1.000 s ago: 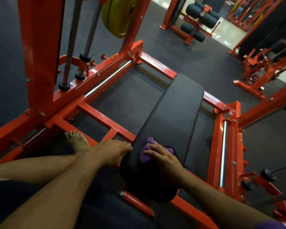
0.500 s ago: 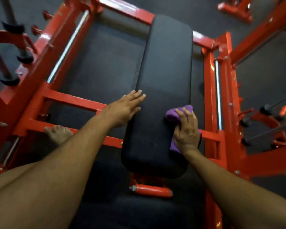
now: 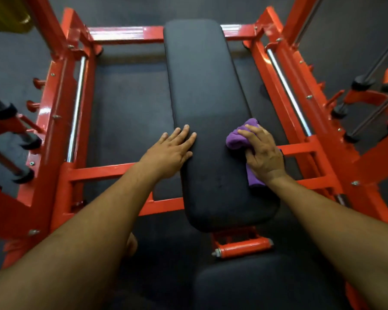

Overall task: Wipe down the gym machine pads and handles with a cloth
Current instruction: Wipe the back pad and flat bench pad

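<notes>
Pressing down on a bunched purple cloth (image 3: 239, 137), the right hand (image 3: 263, 156) sits at the right edge of the long black pad (image 3: 202, 90), fingers curled over the fabric and gripping it against the upholstery. Part of the cloth pokes out ahead of the fingertips, and another fold shows below the wrist, hanging over the pad's side. The left hand (image 3: 171, 151) lies flat on the pad's left edge, fingers straight and close together, holding nothing; its fingertips reach onto the top surface while the heel of the palm overhangs the side. Both forearms stretch in from the bottom corners of the view. The pad runs lengthwise away from the camera, narrower at the far end and rounded at the near end, and it stands inside an orange steel frame (image 3: 126, 34) whose crossbars pass beneath it. A chrome rail (image 3: 76, 104) runs along the left side of the frame and a second chrome rail (image 3: 287, 92) along the right. Just below the near end of the pad an orange roller bar (image 3: 242, 248) juts out. Dark rubber flooring (image 3: 130, 104) shows between the frame members. At the top left corner a blurred yellow weight plate (image 3: 7, 14) is partly in view.
</notes>
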`<state>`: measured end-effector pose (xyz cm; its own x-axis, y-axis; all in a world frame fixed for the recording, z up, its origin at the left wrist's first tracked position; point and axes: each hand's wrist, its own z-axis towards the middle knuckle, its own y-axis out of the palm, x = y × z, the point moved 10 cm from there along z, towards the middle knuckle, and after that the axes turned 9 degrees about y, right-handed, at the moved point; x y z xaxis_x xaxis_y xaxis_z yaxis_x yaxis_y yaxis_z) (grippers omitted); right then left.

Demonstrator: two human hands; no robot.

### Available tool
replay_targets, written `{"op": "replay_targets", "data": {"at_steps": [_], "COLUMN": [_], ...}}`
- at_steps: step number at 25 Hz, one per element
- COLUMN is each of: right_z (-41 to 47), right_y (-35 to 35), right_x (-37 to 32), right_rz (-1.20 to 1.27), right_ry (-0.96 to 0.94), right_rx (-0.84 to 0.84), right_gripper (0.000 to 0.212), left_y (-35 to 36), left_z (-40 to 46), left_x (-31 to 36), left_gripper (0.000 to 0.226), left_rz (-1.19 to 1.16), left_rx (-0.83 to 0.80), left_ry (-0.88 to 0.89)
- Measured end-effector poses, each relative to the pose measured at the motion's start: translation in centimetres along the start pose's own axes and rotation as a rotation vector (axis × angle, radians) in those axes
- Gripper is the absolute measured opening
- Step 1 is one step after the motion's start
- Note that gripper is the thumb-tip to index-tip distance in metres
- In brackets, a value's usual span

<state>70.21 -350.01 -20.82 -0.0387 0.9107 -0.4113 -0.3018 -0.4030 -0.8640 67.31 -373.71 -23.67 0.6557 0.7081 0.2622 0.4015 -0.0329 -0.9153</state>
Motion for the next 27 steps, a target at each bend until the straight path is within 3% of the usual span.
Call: {"op": "replay_targets", "data": {"at_steps": [4,10,16,21,27], "right_z": [-0.1,-1.8,-8.5,-11.7,-15.6], "right_y": [-0.4,-0.8,-0.6,4.9,-0.5], "right_x": [-0.5,-1.4,-7.2,-17.4,-9.6], "right_rz": [-0.033,-0.089,-0.047,-0.179,-0.250], "right_ry": [0.037,0.110,0.122,-0.307,-0.622], "right_rx": [-0.051,-0.138,-0.162,-0.358,-0.597], "right_gripper": [0.061,0.067,0.065,0.054,0.046], "left_y": [-0.1,-2.1,0.9,0.3,0.6], "left_z": [-3.1,-1.5,3.7,3.6,2.2], "left_x": [1.2,-0.5,-2.7,-2.5,0.0], "left_gripper": [0.061,0.055,0.063,0.063,0.063], "left_rz": [0.065,-0.111,-0.142,-0.136,-0.146], "left_rx": [-0.001,0.303,0.270,0.307,0.290], "left_ry": [0.043,0.249,0.185,0.219,0.208]}}
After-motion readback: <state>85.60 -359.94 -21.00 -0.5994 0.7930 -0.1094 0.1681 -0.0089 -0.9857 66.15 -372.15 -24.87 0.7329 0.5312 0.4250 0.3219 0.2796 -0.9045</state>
